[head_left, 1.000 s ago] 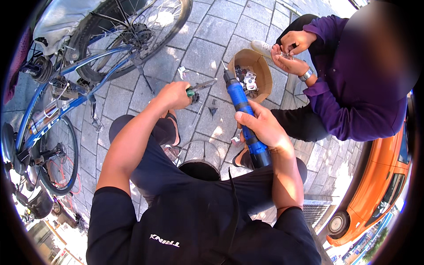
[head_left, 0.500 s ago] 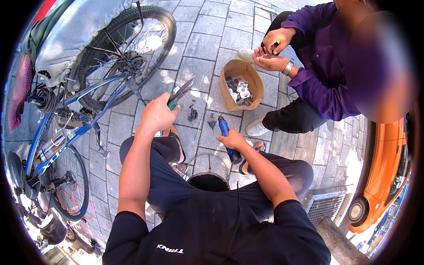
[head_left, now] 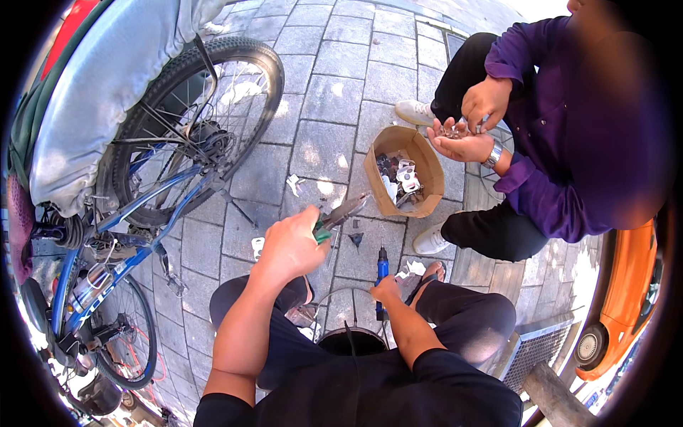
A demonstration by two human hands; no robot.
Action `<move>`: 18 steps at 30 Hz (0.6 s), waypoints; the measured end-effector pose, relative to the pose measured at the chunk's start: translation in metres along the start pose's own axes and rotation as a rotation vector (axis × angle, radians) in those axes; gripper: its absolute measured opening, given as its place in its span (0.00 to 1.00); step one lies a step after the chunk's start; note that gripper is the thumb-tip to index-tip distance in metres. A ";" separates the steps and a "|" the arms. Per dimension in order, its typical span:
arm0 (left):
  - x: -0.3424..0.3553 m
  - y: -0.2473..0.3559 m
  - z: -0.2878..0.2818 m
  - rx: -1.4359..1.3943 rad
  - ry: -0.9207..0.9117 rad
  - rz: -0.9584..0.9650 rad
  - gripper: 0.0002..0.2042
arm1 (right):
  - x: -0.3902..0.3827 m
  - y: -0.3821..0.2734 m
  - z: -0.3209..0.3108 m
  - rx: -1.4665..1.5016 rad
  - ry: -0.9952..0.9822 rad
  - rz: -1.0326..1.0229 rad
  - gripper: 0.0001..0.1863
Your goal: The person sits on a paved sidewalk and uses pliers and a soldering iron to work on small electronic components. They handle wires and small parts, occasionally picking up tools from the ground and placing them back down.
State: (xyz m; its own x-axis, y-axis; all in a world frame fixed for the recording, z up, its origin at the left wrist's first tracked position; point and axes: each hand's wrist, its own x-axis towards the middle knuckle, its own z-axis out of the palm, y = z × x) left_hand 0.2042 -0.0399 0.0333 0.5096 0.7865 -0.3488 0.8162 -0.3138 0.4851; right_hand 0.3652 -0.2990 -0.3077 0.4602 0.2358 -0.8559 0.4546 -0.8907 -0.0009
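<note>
My left hand (head_left: 293, 245) is closed around the green handles of a pair of pliers (head_left: 346, 210), whose metal jaws point up and right over the paving. My right hand (head_left: 387, 290) grips a slim blue and black electric screwdriver (head_left: 383, 266), held upright with its narrow tip pointing away from me. Between the two tools a small dark triangular piece (head_left: 356, 239) lies on the ground. Beyond them stands an open brown paper bag (head_left: 380, 197) with white and dark scraps (head_left: 405, 175) inside. A dark bucket (head_left: 353, 342) sits between my legs.
A blue bicycle (head_left: 135, 206) stands at the left, partly under a silvery cover (head_left: 92, 107). At the right a person in a purple jacket (head_left: 548, 142) cups small items in one hand (head_left: 459, 146). A metal grate (head_left: 533, 345) and an orange car (head_left: 620, 292) lie farther right.
My left hand has swung right with the pliers, nearer the screwdriver. My right hand sits lower in view, and the screwdriver stands more upright. The view itself has shifted.
</note>
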 end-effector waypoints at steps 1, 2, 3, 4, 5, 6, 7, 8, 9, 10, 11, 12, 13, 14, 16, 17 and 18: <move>0.004 -0.001 0.002 0.003 -0.012 -0.006 0.15 | 0.004 -0.002 0.001 -0.032 -0.030 0.018 0.46; 0.008 0.000 0.002 0.007 -0.023 -0.006 0.15 | 0.010 -0.001 0.002 -0.058 -0.055 0.039 0.46; 0.010 0.003 0.000 -0.003 -0.027 0.007 0.15 | 0.014 0.001 0.004 -0.081 -0.070 0.035 0.47; 0.014 0.004 0.001 -0.017 -0.036 0.003 0.15 | 0.021 0.002 0.009 -0.108 -0.090 0.026 0.47; 0.017 0.006 0.003 -0.030 -0.046 0.002 0.14 | 0.025 0.001 0.008 -0.135 -0.108 0.019 0.47; 0.021 0.007 0.004 -0.045 -0.057 0.001 0.14 | 0.032 -0.002 0.006 -0.123 -0.107 0.039 0.47; 0.024 0.008 0.006 -0.063 -0.055 0.014 0.14 | 0.033 -0.003 0.004 -0.115 -0.109 0.061 0.46; 0.026 0.010 0.007 -0.069 -0.059 0.012 0.14 | 0.034 -0.005 0.002 -0.107 -0.112 0.084 0.46; 0.027 0.011 0.008 -0.075 -0.064 0.011 0.14 | 0.032 -0.008 0.002 -0.120 -0.128 0.082 0.45; 0.032 0.012 0.013 -0.088 -0.069 0.008 0.14 | 0.035 -0.009 0.001 -0.160 -0.124 0.060 0.43; 0.036 0.013 0.013 -0.082 -0.088 0.041 0.15 | 0.037 -0.006 0.002 -0.196 -0.116 0.042 0.41; 0.042 0.014 0.019 -0.082 -0.059 0.055 0.15 | 0.041 -0.004 0.001 -0.231 -0.109 0.024 0.39; 0.050 0.012 0.026 -0.072 -0.026 0.063 0.16 | 0.041 -0.014 -0.006 -0.296 -0.157 -0.034 0.36; 0.054 0.010 0.030 -0.069 0.010 0.066 0.16 | 0.031 -0.024 -0.025 -0.370 -0.202 -0.091 0.33; 0.063 0.003 0.037 -0.089 -0.004 -0.011 0.17 | 0.007 -0.032 -0.061 -0.529 -0.297 -0.192 0.28; 0.066 0.003 0.033 -0.117 -0.004 -0.046 0.18 | -0.001 -0.036 -0.068 -0.469 -0.232 -0.211 0.24; 0.067 0.003 0.030 -0.144 -0.004 -0.079 0.18 | -0.017 -0.032 -0.074 -0.442 -0.207 -0.231 0.24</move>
State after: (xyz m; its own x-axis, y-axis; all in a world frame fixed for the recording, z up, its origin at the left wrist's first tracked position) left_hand 0.2490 -0.0044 -0.0128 0.4467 0.8037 -0.3932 0.8063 -0.1712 0.5662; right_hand 0.3992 -0.2454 -0.2551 0.1702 0.2850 -0.9433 0.8241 -0.5659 -0.0223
